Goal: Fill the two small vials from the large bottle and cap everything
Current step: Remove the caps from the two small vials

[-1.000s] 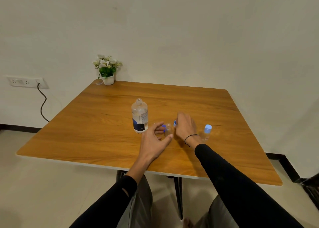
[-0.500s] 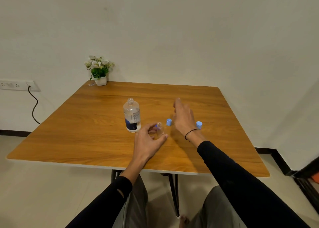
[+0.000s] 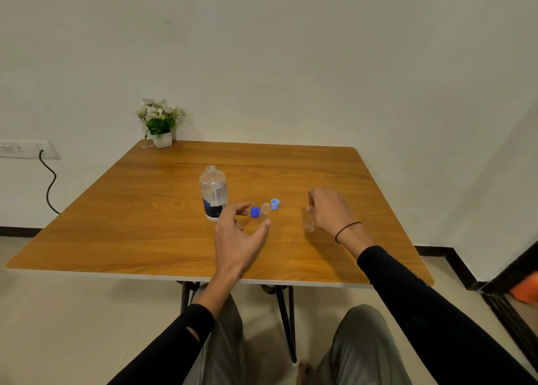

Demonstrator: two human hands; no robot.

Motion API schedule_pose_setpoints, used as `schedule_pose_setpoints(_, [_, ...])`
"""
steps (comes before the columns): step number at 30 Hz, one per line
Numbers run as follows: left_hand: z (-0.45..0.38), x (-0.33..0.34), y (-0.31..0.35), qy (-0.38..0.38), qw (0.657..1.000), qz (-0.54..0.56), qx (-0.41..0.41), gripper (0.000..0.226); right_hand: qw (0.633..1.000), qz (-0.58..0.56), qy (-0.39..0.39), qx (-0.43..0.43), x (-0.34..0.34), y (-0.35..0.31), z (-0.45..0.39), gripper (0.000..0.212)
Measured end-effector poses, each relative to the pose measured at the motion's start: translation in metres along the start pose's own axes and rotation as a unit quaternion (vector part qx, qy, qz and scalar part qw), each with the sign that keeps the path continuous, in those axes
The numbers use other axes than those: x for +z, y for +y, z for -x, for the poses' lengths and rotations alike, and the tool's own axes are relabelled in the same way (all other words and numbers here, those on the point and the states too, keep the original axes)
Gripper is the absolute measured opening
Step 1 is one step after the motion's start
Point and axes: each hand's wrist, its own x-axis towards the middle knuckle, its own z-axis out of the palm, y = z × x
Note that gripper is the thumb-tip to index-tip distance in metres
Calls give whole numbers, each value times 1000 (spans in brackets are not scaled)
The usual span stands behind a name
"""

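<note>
The large clear bottle (image 3: 214, 193) stands uncapped on the wooden table (image 3: 145, 224). Its dark blue cap (image 3: 255, 212) lies just to its right. Beside that cap a small clear vial (image 3: 265, 210) stands upright and uncapped, with a light blue cap (image 3: 275, 204) lying behind it. My left hand (image 3: 238, 239) hovers in front with fingers spread, the thumb tip close to this vial's base and the index finger near the bottle. Further right, my right hand (image 3: 330, 210) grips the top of a second small vial (image 3: 309, 225); its cap is hidden under the fingers.
A small white pot of flowers (image 3: 160, 122) sits at the table's far left corner. A wall socket with a black cable (image 3: 48, 180) is on the left wall. My knees and the table legs show below the near edge.
My right hand has moved right, away from the light blue cap, and closed on the second vial. My left hand's fingers have spread away from the first vial.
</note>
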Motion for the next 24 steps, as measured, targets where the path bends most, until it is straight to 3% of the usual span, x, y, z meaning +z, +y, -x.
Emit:
schedule_pose_setpoints(6, [18,11,17,-47,997,26,52,53,995,-78,64,3,-19,-4,4,27])
schedule_pose_setpoints(12, [27,48,39,-72,989,-102,83,68,987,-149,49,-26,-36,-8,14,37])
schedule_pose_setpoints(17, [33,64,49,-79,990,-60,96,28,985,-158,45,-43,-36,0,30,40])
schedule_pose_setpoints(24, [32,76,48,-138,988,15,64,20,985,-161,18,-63,-32,5,32,27])
